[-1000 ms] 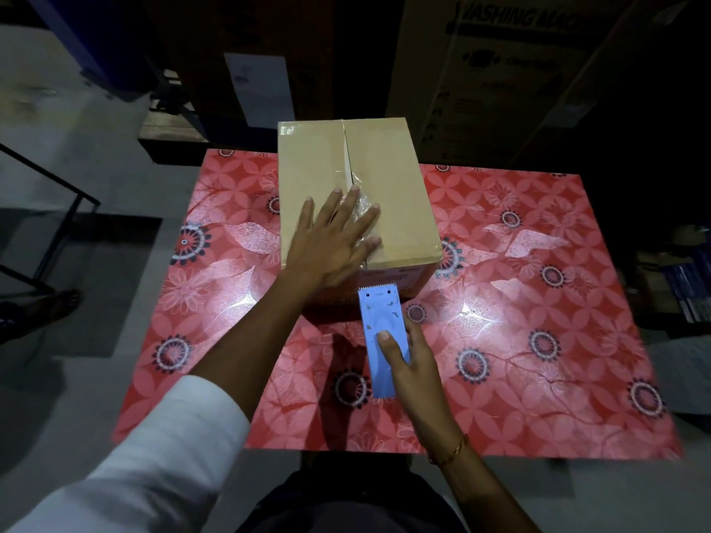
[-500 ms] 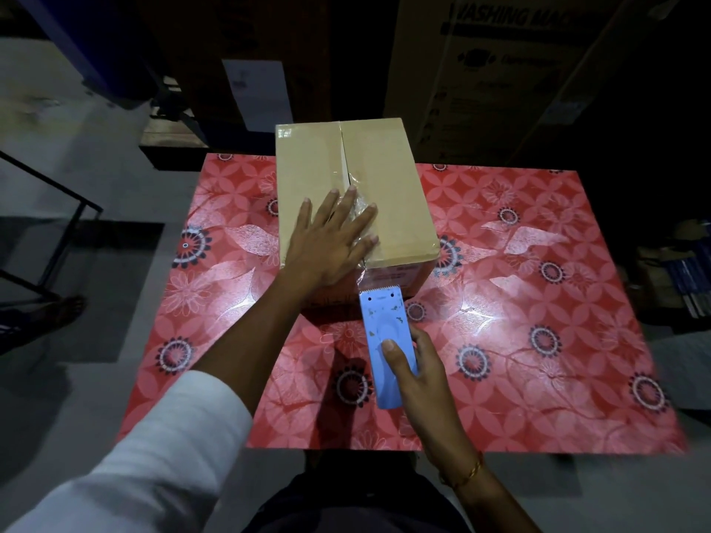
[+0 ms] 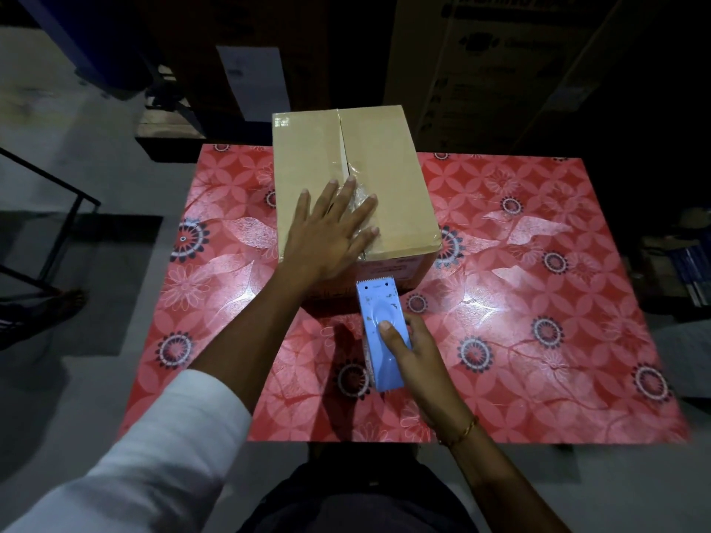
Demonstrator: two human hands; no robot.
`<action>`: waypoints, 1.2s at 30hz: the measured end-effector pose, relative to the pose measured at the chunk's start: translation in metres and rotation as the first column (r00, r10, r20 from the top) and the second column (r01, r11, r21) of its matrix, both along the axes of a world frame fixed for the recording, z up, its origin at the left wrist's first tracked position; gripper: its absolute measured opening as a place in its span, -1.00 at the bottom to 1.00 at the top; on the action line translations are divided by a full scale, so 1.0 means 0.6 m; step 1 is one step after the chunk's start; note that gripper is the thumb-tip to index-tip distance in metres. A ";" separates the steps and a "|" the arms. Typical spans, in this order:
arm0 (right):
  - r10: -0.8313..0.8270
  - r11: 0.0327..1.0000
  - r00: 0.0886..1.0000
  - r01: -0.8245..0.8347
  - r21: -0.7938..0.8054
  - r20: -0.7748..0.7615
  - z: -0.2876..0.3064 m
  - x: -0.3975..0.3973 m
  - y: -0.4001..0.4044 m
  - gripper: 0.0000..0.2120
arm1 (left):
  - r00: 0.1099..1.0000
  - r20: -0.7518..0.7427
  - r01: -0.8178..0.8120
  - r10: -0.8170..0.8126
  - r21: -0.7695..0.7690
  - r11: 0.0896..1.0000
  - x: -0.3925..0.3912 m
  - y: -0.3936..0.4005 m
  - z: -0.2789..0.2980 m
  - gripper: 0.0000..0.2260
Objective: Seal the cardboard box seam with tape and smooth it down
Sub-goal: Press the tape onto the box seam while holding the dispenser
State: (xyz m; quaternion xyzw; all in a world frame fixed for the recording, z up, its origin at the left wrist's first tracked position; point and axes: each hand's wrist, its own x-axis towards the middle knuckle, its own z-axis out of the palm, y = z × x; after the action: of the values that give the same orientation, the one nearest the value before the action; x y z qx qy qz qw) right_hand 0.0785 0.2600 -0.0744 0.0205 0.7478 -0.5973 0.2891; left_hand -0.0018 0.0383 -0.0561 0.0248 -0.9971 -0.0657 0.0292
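A brown cardboard box stands on the red flowered table, its centre seam running away from me. Clear tape lies wrinkled over the near half of the seam and down the front face. My left hand rests flat on the box top over the tape, fingers spread. My right hand grips a blue tape dispenser just in front of the box, its toothed edge close to the front face.
Large dark cartons stand behind the table. A black metal frame is on the floor at left, with a person's foot near it. Stacked items sit at the right edge.
Little has moved. The dispenser in my right hand has shifted slightly down and toward me, away from the box top; my left hand stays flat on the tape.
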 end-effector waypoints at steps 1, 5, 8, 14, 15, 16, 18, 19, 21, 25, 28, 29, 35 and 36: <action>-0.001 1.000 1.000 0.001 0.007 0.004 -0.001 -0.004 -0.001 -0.73 | 1.000 -0.005 0.001 -0.001 0.001 1.000 0.000 0.000 0.000 -0.45; -0.005 1.000 1.000 0.005 0.021 0.030 0.000 -0.014 -0.006 -0.72 | 1.000 -0.017 0.017 -0.017 -0.003 1.000 0.003 -0.003 0.001 -0.44; -0.010 0.999 0.999 0.009 0.032 0.044 0.000 -0.019 -0.010 -0.71 | 1.000 -0.013 0.023 -0.023 -0.006 1.000 0.002 -0.003 0.000 -0.44; -0.030 0.999 0.999 0.028 0.047 0.032 0.001 -0.027 -0.021 -0.67 | 1.000 -0.011 0.015 -0.015 0.004 1.000 0.003 -0.001 0.001 -0.44; -0.032 0.998 0.999 0.031 0.054 0.016 0.004 -0.027 -0.025 -0.66 | 1.000 -0.013 0.016 -0.016 0.000 1.000 0.003 -0.001 0.000 -0.44; -0.039 0.998 0.999 0.039 0.058 0.005 0.008 -0.027 -0.028 -0.65 | 1.000 -0.013 0.016 -0.016 -0.006 1.000 0.002 -0.002 0.000 -0.46; -0.068 0.995 0.998 0.067 0.079 0.001 0.005 -0.027 -0.036 -0.60 | 1.000 -0.007 0.013 -0.013 -0.010 1.000 0.002 -0.003 -0.001 -0.49; -0.078 0.993 0.997 0.078 0.092 -0.001 0.004 -0.027 -0.040 -0.51 | 1.000 -0.005 0.013 -0.013 -0.010 1.000 0.001 -0.003 -0.002 -0.49; -0.073 0.990 0.997 0.069 0.125 0.032 -0.022 -0.018 -0.038 -0.32 | 1.000 0.000 0.019 -0.019 -0.008 1.000 0.001 -0.003 -0.001 -0.49; -0.063 0.990 0.994 0.052 0.128 0.085 -0.045 0.027 -0.017 -0.70 | 1.000 0.009 0.022 -0.022 0.006 1.000 0.002 -0.005 -0.001 -0.46; -0.065 0.991 0.997 0.059 0.120 0.050 -0.049 0.025 0.003 -0.82 | 0.999 0.013 0.049 -0.049 0.019 0.999 0.002 -0.008 0.001 -0.44; -0.084 0.993 0.995 0.079 0.090 0.051 -0.046 0.019 0.009 -0.82 | 0.998 0.005 0.059 -0.060 0.062 0.996 0.002 -0.009 0.004 -0.44; -0.313 0.934 0.926 0.341 -0.111 0.212 -0.026 -0.020 0.059 -0.85 | 0.978 -0.203 0.105 -0.049 0.275 0.956 0.032 -0.006 0.010 -0.46; -0.321 0.930 0.918 0.352 -0.106 0.232 -0.025 -0.025 0.067 -0.83 | 0.978 -0.188 0.132 -0.090 0.220 0.966 0.040 -0.001 0.007 -0.39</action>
State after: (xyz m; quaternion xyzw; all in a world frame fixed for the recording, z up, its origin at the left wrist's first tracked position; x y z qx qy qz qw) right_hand 0.0634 0.3001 -0.0893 0.1910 0.6525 -0.6856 0.2601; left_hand 0.0224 0.0374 -0.0520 -0.0339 -0.9759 -0.1850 0.1105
